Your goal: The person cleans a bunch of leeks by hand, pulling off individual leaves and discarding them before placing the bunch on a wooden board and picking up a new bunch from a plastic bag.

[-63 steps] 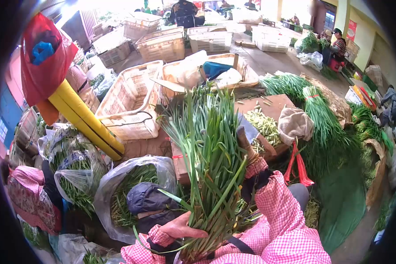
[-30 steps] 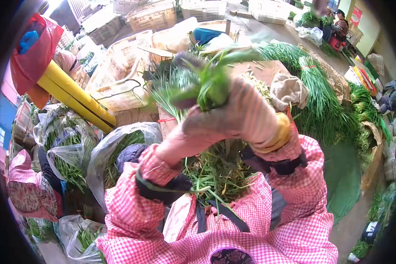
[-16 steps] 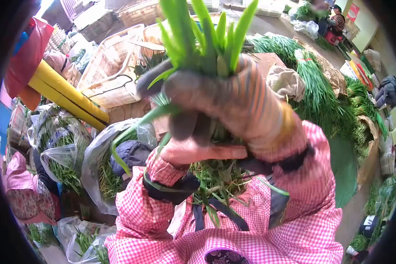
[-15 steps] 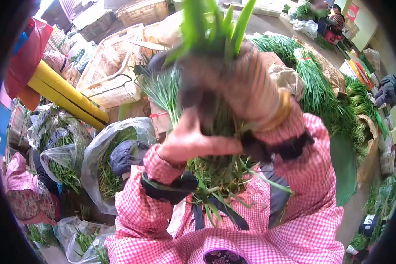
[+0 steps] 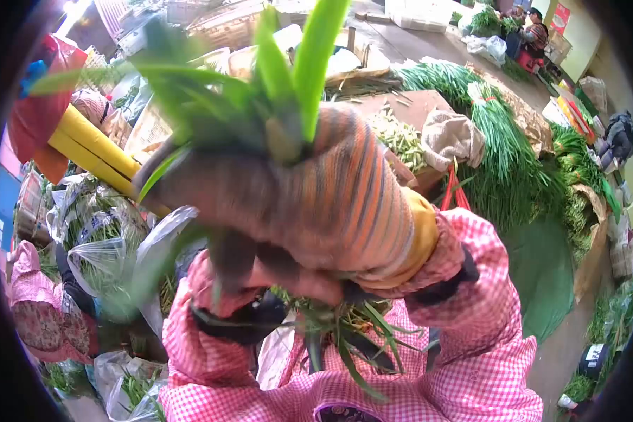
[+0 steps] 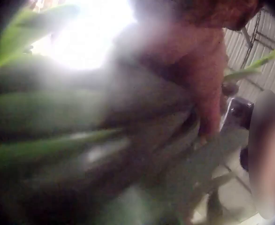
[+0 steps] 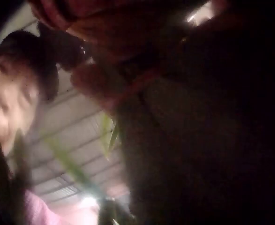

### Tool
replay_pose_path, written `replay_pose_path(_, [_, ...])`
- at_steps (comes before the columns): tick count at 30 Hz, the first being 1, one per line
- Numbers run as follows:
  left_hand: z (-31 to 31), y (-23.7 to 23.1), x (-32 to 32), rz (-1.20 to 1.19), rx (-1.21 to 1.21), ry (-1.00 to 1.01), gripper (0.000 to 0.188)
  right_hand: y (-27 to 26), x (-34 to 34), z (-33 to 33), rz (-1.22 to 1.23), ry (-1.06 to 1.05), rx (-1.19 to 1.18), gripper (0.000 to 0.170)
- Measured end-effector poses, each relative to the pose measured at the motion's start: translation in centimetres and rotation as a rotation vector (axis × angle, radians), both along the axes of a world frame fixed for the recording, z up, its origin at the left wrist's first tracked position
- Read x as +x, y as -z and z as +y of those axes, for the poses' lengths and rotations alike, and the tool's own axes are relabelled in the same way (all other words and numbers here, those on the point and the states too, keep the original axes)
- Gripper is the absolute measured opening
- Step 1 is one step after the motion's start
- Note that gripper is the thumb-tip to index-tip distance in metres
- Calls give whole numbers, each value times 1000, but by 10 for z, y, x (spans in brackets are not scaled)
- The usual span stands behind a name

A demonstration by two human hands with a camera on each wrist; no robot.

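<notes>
Holding green leaves [image 5: 313, 70] up at chest height, over the lap; from where I stand the person's right hand [image 5: 295, 190], in a striped knit glove, has them clenched. Bright tips stick out above the glove, lower part hidden by it. Grip looks high and wrapped over, probably so the loose blades stay gathered in one bunch. Glove likely there for hold and to spare the skin. Fingers blurred, dark ends curled down on the near side

Left hand [image 5: 299, 281], bare, just under the glove, mostly covered. Placed low, maybe to steady the bottom of the bunch; cannot tell if it grasps stems or only rests there. Both wrist views too dark or smeared to help

Lap: tangled stalks [image 5: 373, 309] right below the hands, so bits shed from above would likely land on them. Pink checked sleeves [image 5: 471, 281] with dark bands near the wrists, probably keeping cuffs snug

Beyond, right side: short cut pieces [image 5: 397, 137] on a brown board [image 5: 422, 105], beside a crumpled cloth [image 5: 454, 137]. Long green bundle [image 5: 503, 133] lies past that, red tie near its pale end, likely to hold it together. Clear plastic bag [image 5: 102, 257] of greens, left side, within sideways reach perhaps
</notes>
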State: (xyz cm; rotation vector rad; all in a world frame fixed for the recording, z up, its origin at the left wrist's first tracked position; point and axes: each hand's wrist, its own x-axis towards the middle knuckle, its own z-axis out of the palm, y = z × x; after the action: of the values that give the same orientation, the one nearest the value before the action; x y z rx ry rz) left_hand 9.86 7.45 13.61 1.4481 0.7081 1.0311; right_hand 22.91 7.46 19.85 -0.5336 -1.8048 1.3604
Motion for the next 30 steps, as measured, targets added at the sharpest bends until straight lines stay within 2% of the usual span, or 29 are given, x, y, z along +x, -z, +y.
replay_pose_path(2, [3, -4, 0, 3, -36, -3, 57, 23, -1, 23, -20, 100, 446, 47])
replay_pose_path(4, [6, -8, -2, 24, -63, -20, 58, 36, -2, 29, -24, 165, 699, 55])
replay_pose_path(5, [0, -6, -4, -19, -43, -31, 59, 37, -3, 25, -23, 167, 758, 59])
replay_pose_path(7, [-18, 1, -14, -72, -32, -58, 44, 36, -4, 34, 21, 168, 675, 68])
replay_pose_path(9, [-11, -15, -18, 106, -239, -130, 31, 34, -5, 39, 53, 159, 587, 77])
replay_pose_path(11, [-24, -7, -25, -107, -156, -224, 31, 32, -5, 30, 125, 137, 743, 86])
replay_pose_path(12, [-16, -11, -28, -343, -366, -215, 28, 36, -4, 27, 153, 147, 808, 91])
replay_pose_path(14, [-12, -6, -45, -98, -196, -459, 25, 54, -9, 10, 162, 215, 720, 100])
replay_pose_path(17, [-20, -10, -50, -183, -208, -521, 21, 91, -29, -19, -91, 391, 516, 108])
replay_pose_path(19, [-22, -12, -49, -293, -188, -454, 20, 105, -26, -28, -455, 443, 583, 110])
replay_pose_path(21, [-26, -15, -62, -362, -202, -407, 20, 146, -32, -28, -555, 419, 467, 116])
replay_pose_path(22, [-25, -16, -59, -368, -120, -400, 23, 162, -32, -26, -649, 374, 432, 114])
replay_pose_path(25, [-20, -26, -86, -553, -179, -138, 24, 206, -23, -26, -810, 301, 304, 111])
replay_pose_path(26, [-23, -31, -85, -537, -190, -215, 23, 213, -20, -28, -864, 210, 168, 108])
replay_pose_path(27, [-22, -31, -90, -532, -160, -212, 23, 249, -24, -32, -825, 267, 181, 101])
replay_pose_path(29, [-19, -33, -110, -515, -107, -206, 24, 248, -23, -37, -1016, 115, -22, 79])
replay_pose_path(30, [-20, -36, -118, -506, -94, -270, 25, 245, -21, -40, -1088, 57, -35, 66])
